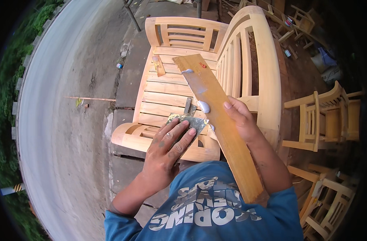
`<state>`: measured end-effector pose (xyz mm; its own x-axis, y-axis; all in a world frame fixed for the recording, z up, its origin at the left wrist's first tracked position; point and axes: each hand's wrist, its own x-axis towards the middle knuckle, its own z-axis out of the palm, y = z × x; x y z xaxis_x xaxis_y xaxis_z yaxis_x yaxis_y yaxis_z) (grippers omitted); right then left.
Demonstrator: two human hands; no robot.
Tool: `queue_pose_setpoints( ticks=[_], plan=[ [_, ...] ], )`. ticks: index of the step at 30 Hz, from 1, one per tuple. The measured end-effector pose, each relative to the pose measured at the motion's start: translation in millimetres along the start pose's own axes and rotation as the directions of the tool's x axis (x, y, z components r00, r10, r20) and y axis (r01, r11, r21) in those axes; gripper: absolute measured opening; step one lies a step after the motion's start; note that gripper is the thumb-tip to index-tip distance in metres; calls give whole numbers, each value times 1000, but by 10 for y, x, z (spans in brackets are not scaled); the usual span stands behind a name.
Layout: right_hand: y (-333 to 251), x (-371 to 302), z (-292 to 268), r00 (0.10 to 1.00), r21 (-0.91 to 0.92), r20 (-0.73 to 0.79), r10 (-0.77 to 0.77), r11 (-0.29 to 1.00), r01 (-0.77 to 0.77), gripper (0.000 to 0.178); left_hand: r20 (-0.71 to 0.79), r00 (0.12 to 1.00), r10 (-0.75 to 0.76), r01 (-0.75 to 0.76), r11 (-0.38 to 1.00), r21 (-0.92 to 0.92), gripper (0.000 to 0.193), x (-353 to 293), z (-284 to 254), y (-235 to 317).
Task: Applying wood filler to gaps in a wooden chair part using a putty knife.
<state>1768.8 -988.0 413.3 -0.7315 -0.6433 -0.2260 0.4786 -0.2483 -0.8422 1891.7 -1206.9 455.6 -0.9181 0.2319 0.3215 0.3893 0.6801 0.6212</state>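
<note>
My left hand (165, 150) is closed on a flat metal scraper (198, 123) smeared with yellow and grey, fingers laid along its face. The scraper's edge touches or nearly touches the side of a long wooden board (221, 110). My right hand (241, 119) grips that board by its right edge, thumb on top, and holds it tilted over the bench. Pale lilac-white paste (203, 106) sits in dabs along the board's left side. Just beyond the scraper, a dark metal tool (188, 106) shows, partly hidden. A stained orange-brown flat piece (158, 66) lies on the seat slats.
An unpainted slatted wooden bench (159, 87) stands in front of me, its tall backrest (268, 72) on the right. More wooden chairs (330, 116) crowd the right side. At left, bare ground (91, 68) borders a paved road (51, 120) and greenery. A thin stick (91, 99) lies there.
</note>
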Motion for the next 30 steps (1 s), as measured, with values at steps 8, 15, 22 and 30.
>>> queue_pose_setpoints(
  ticks=[8,15,22,30],
  plan=[
    [-47,34,27,995,-32,21,-96,995,96,41,74,996,-52,19,920,391,62,-335,296,-311],
    [-73,-84,19,974,-792,-78,-211,606,67,29,116,971,-208,202,978,58,68,223,-241,-2],
    [51,-112,217,987,-849,-110,-118,527,-32,26,446,856,-262,332,939,-85,72,356,-219,-125],
    [344,-94,86,992,-878,-124,11,465,-115,29,648,719,-251,488,847,-213,73,238,-55,-298]
  ],
)
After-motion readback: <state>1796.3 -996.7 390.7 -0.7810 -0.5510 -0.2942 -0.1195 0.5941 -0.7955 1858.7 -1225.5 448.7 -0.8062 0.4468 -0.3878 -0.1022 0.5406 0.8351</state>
